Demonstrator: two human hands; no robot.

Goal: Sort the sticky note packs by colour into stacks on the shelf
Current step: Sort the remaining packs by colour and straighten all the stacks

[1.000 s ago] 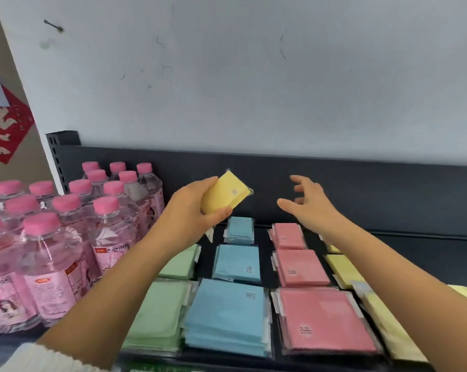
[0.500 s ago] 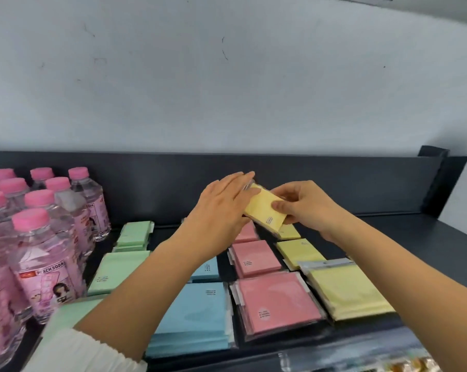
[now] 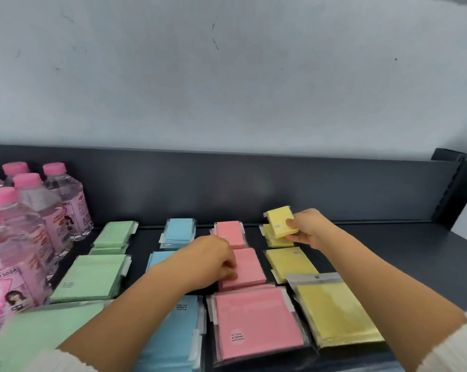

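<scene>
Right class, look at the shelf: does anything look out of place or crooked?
The large yellow pack at front right lies askew, turned against the pink stack beside it. The right hand holds a small yellow pack, not yet placed.

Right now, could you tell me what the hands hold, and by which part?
Right hand pinches the small yellow pack by its right edge; left hand touches a pink pack, grip unclear.

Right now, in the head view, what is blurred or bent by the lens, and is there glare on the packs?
Head view: the bottles and the front green pack at the left are smeared; the shelf end post leans inward, likely wide-lens distortion; the wrapper of the large yellow pack shows mild glare; light is soft, without hard shadows.
</scene>
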